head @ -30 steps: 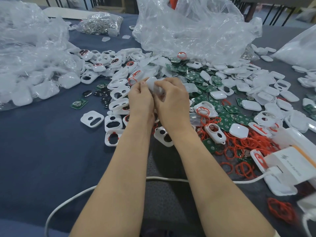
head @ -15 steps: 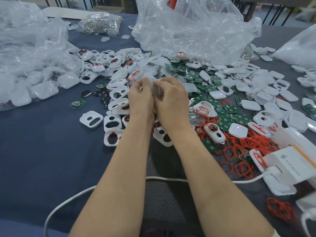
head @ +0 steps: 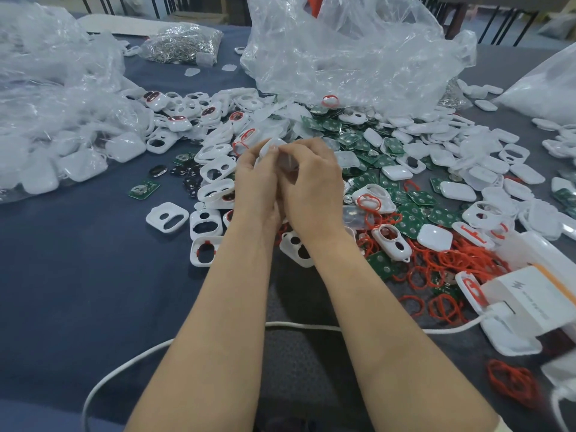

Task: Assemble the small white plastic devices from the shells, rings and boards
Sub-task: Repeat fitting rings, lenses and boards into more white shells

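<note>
Head view.

Left hand and right hand: raised together above the middle of the heap, knuckles touching, fingers of both curled inward. Fingertips of both pinching one small white glossy plastic shell, rounded at the corners. Underside hidden; whatever lies between the palms too blurred to tell.

Dark blue woven table cloth, matt.

White hard-plastic frames with two cut-outs: three lying apart on the cloth left of the forearms, a fourth between the forearms. Many more heaped beyond, uncounted.

Closed white shell halves: smooth, pillow-shaped, dozens strewn to the right.

Green square circuit boards with silver round pads: a dense scatter behind and right of the hands; one lone board well apart on the left.

Thin red rubber rings: tangled pile right of the right forearm; one separate bundle at lower right.

Black glossy oval pieces: small cluster left of the frames.

Clear crinkled plastic bags, four counted: left, holding white shells; centre rear, slack, contents unclear; right edge, contents unclear; small rear bag, packed with silvery metal bits.

White box-shaped unit at right, white cable running from it under both forearms.
</note>
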